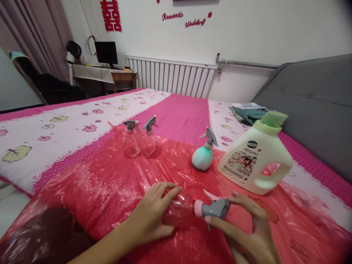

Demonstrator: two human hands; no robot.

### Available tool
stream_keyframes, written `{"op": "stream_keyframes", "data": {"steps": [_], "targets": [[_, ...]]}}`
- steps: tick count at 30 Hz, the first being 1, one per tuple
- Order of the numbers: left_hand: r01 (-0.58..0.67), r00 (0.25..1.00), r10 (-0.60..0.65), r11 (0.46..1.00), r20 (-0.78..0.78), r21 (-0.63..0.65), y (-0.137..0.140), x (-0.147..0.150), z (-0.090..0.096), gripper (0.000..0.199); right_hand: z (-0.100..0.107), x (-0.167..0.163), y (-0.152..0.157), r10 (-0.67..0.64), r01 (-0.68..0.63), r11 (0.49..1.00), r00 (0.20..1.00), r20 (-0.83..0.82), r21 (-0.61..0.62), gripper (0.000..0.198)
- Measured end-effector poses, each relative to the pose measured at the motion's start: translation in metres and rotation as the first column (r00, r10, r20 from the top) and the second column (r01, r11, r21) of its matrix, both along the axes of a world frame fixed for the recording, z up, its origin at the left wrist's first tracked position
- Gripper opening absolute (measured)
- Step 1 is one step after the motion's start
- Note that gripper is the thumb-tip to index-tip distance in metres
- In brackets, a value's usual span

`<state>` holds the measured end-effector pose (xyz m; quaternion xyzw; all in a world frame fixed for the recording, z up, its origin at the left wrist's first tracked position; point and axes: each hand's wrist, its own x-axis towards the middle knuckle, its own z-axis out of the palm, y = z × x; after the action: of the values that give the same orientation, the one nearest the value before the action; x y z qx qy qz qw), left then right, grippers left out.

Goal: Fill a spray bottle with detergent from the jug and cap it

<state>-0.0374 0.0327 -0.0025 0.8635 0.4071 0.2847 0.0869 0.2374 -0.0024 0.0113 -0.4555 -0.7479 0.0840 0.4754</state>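
A clear spray bottle point(180, 209) lies on its side between my hands, its grey trigger head and pink collar pointing right. My left hand point(156, 211) is wrapped round the bottle's body. The fingers of my right hand point(247, 225) grip the grey spray head point(216, 209) from both sides. Beyond them stands a spray bottle with turquoise liquid and foam point(202, 158). Two clear spray bottles, one on the left point(132, 145) and one beside it point(150, 143), stand upright farther back. At the right is a large white detergent jug point(255, 157) with a green cap.
Red plastic sheeting point(110, 179) covers the near part of a bed with a pink patterned spread point(189, 113). Folded cloths point(249, 112) lie by the grey headboard point(310, 88). Behind the bed are a white radiator point(170, 75) and a desk with a monitor point(106, 52).
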Motion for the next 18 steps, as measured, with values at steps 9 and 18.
{"op": "stream_keyframes", "data": {"steps": [9, 18], "targets": [[-0.03, 0.997, 0.035, 0.997, -0.068, 0.068, -0.006, 0.005, -0.003, 0.088, -0.004, -0.029, -0.006, -0.408, -0.028, 0.709, 0.799, -0.442, -0.705, 0.074], [-0.037, 0.997, 0.042, 0.996, -0.061, 0.082, -0.003, 0.006, -0.005, 0.086, -0.006, -0.035, -0.005, -0.279, -0.15, 0.826, 0.73, -0.624, -0.544, 0.083]]}}
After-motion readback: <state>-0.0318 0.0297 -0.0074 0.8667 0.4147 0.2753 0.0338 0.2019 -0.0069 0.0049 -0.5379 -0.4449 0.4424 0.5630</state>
